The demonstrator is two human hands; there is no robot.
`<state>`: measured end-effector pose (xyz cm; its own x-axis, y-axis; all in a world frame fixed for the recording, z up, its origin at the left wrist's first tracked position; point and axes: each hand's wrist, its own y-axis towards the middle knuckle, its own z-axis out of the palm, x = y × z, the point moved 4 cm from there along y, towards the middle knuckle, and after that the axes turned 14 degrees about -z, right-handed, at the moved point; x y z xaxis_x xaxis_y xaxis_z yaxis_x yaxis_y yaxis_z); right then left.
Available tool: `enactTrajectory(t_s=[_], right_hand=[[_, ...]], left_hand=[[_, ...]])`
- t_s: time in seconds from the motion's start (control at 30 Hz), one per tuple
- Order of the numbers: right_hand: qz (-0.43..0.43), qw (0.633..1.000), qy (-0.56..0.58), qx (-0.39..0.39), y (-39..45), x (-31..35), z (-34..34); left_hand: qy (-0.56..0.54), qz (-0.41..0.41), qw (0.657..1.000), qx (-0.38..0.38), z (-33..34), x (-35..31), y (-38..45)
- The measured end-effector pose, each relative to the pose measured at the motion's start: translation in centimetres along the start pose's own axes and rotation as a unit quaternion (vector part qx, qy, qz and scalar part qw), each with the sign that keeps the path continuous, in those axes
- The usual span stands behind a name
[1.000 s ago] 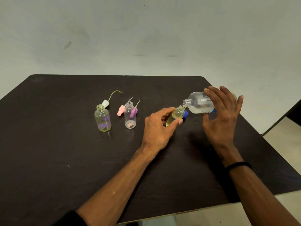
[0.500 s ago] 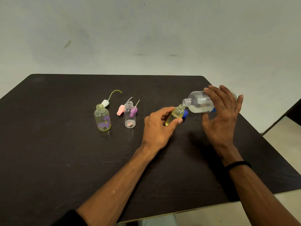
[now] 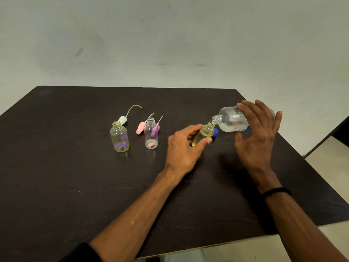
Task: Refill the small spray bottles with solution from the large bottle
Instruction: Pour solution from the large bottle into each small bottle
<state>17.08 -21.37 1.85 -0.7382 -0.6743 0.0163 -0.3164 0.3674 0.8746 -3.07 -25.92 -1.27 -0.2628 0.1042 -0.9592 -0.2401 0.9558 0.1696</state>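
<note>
So we have the left hand [image 3: 186, 146] wrapped around a small spray bottle [image 3: 203, 134], thumb and fingers pinching its body, tilted with its open neck up and to the right. It holds yellowish liquid. Our right hand [image 3: 258, 133] grips the large bottle [image 3: 231, 120], fingers spread over its top side, thumb underneath. That bottle is clear, tipped nearly flat, mouth pointing left and down, just at the small bottle's neck; we can't tell whether they touch. Both bottles sit right of centre over the dark table [image 3: 75, 186].

A blue cap [image 3: 215, 132] lies on the table directly behind the tilted small bottle, partly hidden by it. A black band [image 3: 276, 191] is on our right wrist.

Left of centre, well clear of the hands: a yellowish bottle [image 3: 119, 138] stands upright, uncapped, purple marking on its side. Just behind it lies a white spray head [image 3: 123, 120] with a curved yellow-green tube. To its right a clear bottle [image 3: 151, 134] stands upright, also uncapped, something pinkish at its bottom. A pink spray head [image 3: 140, 128] lies on the table just left of it, a purple spray head [image 3: 155, 130] just right, partly overlapped by the clear bottle.

Nothing sits between our hands and those two bottles.
</note>
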Motion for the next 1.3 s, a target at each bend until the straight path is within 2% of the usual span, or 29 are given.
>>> enactTrajectory(t_s=[1.3], right_hand=[[-0.010, 1.000, -0.004, 0.002, -0.14, -0.15, 0.38]], left_hand=[[-0.002, 0.006, 1.000, 0.000, 0.01, 0.04, 0.10]])
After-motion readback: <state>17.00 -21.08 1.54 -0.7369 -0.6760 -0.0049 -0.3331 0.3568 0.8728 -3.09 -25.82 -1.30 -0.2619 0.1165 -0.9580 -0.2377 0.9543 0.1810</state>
